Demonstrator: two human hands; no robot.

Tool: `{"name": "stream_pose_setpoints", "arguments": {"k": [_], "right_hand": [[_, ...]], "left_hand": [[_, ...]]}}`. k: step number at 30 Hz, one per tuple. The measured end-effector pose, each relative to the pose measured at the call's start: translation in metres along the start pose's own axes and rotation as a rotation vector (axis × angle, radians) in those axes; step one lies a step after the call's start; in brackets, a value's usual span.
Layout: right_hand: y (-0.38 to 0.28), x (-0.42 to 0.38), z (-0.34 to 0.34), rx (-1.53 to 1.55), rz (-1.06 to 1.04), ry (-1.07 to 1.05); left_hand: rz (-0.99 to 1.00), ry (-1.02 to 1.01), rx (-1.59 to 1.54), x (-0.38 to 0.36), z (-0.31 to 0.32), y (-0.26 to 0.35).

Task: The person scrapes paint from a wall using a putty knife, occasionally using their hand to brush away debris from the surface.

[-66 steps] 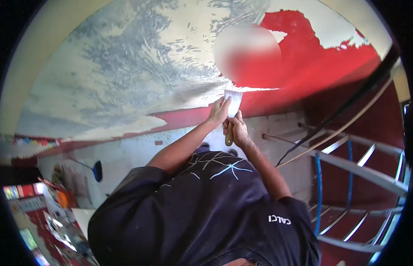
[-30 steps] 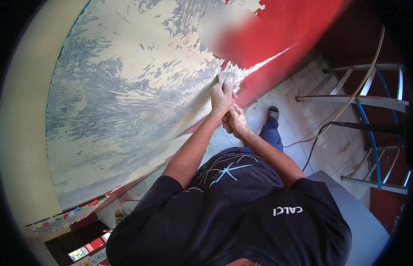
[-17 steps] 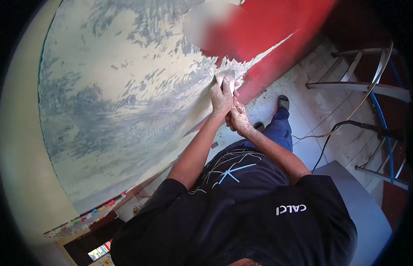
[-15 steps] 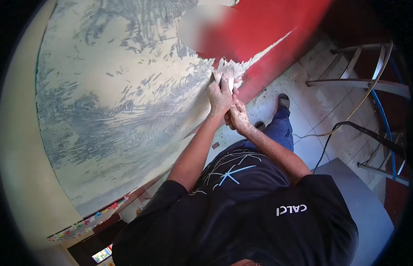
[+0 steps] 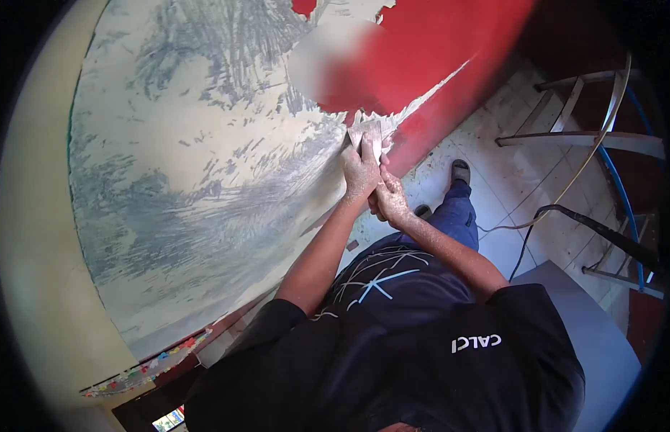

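Observation:
A paint scraper point(image 5: 365, 135) with a wide, pale-smeared metal blade presses against the wall point(image 5: 205, 216), at the ragged border of the red coating point(image 5: 428, 50). My left hand point(image 5: 359, 173) is closed around it close behind the blade, with a finger laid along the metal. Just below and to the right, my right hand point(image 5: 392, 199) is closed around the handle end, which the fingers mostly hide. Pale dust and flakes cover both hands. Left of the blade the wall is stripped to cream and grey patches; a thin pale scraped streak runs up and right through the red.
Metal ladders point(image 5: 580, 137) stand at the right, with a yellow hose point(image 5: 565, 191), a blue hose point(image 5: 626, 198) and a black cable nearby. A grey panel point(image 5: 583, 324) is beside me. Crumbs lie on the tiled floor point(image 5: 493, 201) near my feet.
The view has shifted slightly, so wall, hands and scraper all appear a little lower. Both hands keep their hold, and the blade stays at the red edge.

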State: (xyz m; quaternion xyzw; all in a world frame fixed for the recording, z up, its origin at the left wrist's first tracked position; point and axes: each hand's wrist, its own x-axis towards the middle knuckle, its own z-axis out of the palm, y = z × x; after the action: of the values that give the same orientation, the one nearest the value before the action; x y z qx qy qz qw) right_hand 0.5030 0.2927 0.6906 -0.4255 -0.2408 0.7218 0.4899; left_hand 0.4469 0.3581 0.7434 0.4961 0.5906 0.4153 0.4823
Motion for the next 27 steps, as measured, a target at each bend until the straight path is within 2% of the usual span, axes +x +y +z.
{"name": "stream_pose_setpoints", "arguments": {"k": [3,6,7,10,11,15,18,22,23,26,27], "right_hand": [[0.011,-0.004,-0.007,0.014,-0.001,-0.03],[0.008,-0.008,-0.003,-0.068,0.014,0.048],[-0.008,-0.009,0.003,-0.036,0.019,0.047],[-0.003,-0.008,-0.005,0.013,-0.008,-0.038],[-0.004,-0.008,-0.005,0.005,0.01,-0.021],[0.004,-0.001,-0.006,0.023,0.001,-0.009],[-0.017,-0.01,-0.005,0.033,0.056,-0.025],[-0.005,-0.001,-0.013,-0.059,-0.019,-0.04],[-0.007,-0.001,-0.006,-0.004,0.007,0.022],[-0.03,-0.011,-0.01,-0.088,0.0,-0.04],[-0.016,-0.004,-0.014,0.005,-0.016,-0.039]], "left_hand": [[-0.115,-0.057,-0.053,-0.006,-0.004,-0.004],[0.021,0.067,-0.045,-0.007,0.005,-0.013],[-0.036,0.0,-0.066,-0.006,0.003,0.004],[-0.019,0.004,-0.049,-0.004,0.004,0.007],[-0.099,-0.051,0.0,-0.005,-0.001,0.007],[-0.01,0.057,-0.024,-0.003,0.009,0.006],[-0.018,0.002,-0.06,-0.003,0.009,0.017],[-0.04,-0.01,0.015,-0.003,0.008,0.002],[-0.005,-0.009,-0.015,0.006,0.01,0.008],[-0.002,0.02,-0.106,0.0,0.014,0.012],[-0.033,-0.011,-0.071,0.0,0.011,0.01]]}}
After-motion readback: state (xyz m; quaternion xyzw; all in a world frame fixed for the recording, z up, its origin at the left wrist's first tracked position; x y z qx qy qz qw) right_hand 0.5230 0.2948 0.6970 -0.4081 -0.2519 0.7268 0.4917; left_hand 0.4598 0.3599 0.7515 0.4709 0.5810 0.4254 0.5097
